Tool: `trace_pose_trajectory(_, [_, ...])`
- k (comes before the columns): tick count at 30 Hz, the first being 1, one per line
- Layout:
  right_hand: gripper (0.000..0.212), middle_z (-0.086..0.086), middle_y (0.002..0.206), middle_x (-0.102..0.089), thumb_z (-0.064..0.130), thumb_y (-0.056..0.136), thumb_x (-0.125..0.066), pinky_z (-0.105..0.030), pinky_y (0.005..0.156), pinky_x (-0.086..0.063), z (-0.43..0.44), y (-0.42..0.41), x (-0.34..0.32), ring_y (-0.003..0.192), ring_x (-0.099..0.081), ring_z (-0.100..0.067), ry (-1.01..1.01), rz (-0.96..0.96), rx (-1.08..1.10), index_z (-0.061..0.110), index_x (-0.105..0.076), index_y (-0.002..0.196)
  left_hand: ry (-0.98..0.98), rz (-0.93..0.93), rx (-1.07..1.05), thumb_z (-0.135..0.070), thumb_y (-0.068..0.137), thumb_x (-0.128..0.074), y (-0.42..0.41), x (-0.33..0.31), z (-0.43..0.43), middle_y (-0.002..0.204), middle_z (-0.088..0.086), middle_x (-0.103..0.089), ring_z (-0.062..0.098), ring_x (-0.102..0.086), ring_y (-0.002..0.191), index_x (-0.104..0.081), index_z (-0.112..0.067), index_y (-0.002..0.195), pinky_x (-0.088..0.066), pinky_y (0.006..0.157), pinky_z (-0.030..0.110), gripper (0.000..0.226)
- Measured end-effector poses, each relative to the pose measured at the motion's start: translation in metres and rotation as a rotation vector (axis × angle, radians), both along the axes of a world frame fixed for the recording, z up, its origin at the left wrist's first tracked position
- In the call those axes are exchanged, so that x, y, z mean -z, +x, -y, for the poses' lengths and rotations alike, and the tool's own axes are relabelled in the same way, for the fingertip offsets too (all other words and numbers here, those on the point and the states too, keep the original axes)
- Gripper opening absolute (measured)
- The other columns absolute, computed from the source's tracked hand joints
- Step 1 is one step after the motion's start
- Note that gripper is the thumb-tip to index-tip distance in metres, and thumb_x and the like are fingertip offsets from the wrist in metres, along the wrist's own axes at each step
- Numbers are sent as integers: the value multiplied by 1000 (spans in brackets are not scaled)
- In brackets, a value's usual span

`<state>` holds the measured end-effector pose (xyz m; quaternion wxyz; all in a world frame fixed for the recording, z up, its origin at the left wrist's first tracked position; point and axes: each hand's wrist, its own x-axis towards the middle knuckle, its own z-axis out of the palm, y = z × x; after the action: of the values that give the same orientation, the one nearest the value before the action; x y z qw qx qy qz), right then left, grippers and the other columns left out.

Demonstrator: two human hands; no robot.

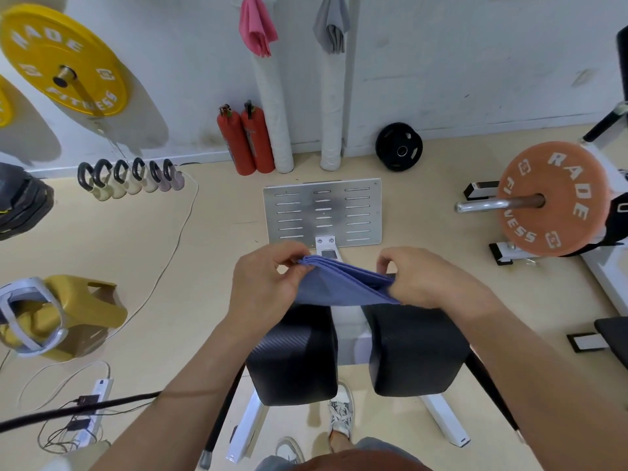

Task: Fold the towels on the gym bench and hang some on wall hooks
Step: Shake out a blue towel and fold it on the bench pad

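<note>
Hands pinch a folded blue towel [343, 283] above the black bench pads [418, 348]: left hand [263, 283] and right hand [424, 278] grip opposite ends, its long axis running left to right.

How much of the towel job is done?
Two look done: a pink towel and a grey towel hang on the wall. In hand: the left hand and right hand pinch a blue towel, folded in layers, above the bench. Left: putting this one down or hanging it. No other loose towels show.
</note>
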<state>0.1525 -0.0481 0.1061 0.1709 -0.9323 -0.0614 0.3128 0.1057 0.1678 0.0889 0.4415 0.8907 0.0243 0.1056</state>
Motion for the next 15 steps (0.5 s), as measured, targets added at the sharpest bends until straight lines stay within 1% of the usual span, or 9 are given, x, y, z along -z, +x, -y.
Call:
trace_pose_trajectory(1, [23, -6, 94, -68, 5, 81, -57, -26, 57, -49, 2, 7, -5, 73, -67, -18, 98, -86, 73, 20, -56, 98, -8, 5, -12, -9, 75, -74, 2, 1, -1, 77, -21, -66, 3, -61, 74, -63, -39, 74, -46, 74, 14, 33])
trace_pose_trajectory(3, [21, -12, 84, -67, -2, 83, -54, -20, 43, -44, 7, 21, -15, 55, -64, -15, 318, -208, 250, 14, -56, 98, -41, -13, -41, -9, 75, -75, 10, 3, -5, 81, -14, -66, 5, -59, 77, -65, -34, 75, -46, 72, 17, 27])
trace_pose_trajectory(5, [19, -14, 83, -64, -3, 85, -52, -17, 39, -42, 11, 37, -21, 50, -61, -13, 448, -213, 341, 12, -56, 95, -144, -93, -72, -8, 75, -76, 23, 4, -10, 86, -10, -67, 7, -59, 78, -67, -26, 76, -48, 70, 21, 21])
trace_pose_trajectory(7, [17, -12, 84, -63, -2, 87, -50, -17, 40, -45, 8, 52, -23, 51, -62, -13, 465, -184, 346, 14, -56, 90, -287, -182, -74, -4, 76, -74, 38, 3, -11, 84, -4, -70, 8, -61, 74, -69, -18, 78, -49, 69, 23, 16])
trace_pose_trajectory(8, [17, -10, 83, -62, -2, 87, -50, -17, 41, -47, 5, 60, -24, 51, -63, -13, 461, -156, 343, 15, -55, 88, -335, -202, -70, -1, 77, -73, 45, 1, -12, 80, -2, -69, 5, -60, 69, -68, -14, 78, -49, 66, 21, 14])
trace_pose_trajectory(10, [17, -8, 82, -60, -1, 86, -51, -17, 43, -50, -3, 73, -27, 51, -64, -14, 484, -114, 350, 14, -56, 84, -363, -193, -78, 2, 78, -70, 58, -3, -17, 73, 0, -67, 2, -58, 61, -65, -13, 78, -49, 59, 18, 16])
trace_pose_trajectory(11, [16, -7, 82, -59, -2, 86, -52, -18, 44, -51, -7, 80, -29, 50, -64, -14, 511, -107, 362, 14, -56, 84, -355, -173, -88, 3, 79, -70, 65, -6, -20, 71, -1, -67, 4, -58, 60, -64, -14, 76, -50, 58, 21, 18])
trace_pose_trajectory(13, [15, -8, 84, -58, -3, 85, -55, -18, 46, -55, -15, 93, -33, 48, -64, -14, 569, -92, 400, 12, -56, 86, -345, -111, -107, 4, 77, -70, 81, -11, -27, 71, 0, -66, 10, -59, 63, -64, -19, 75, -54, 64, 28, 24])
trace_pose_trajectory(15, [15, -11, 87, -59, -6, 82, -58, -21, 51, -58, -24, 106, -35, 52, -64, -16, 622, -20, 438, 8, -59, 89, -339, -45, -117, 5, 77, -70, 97, -17, -33, 75, -3, -66, 12, -60, 70, -66, -26, 80, -56, 75, 33, 31])
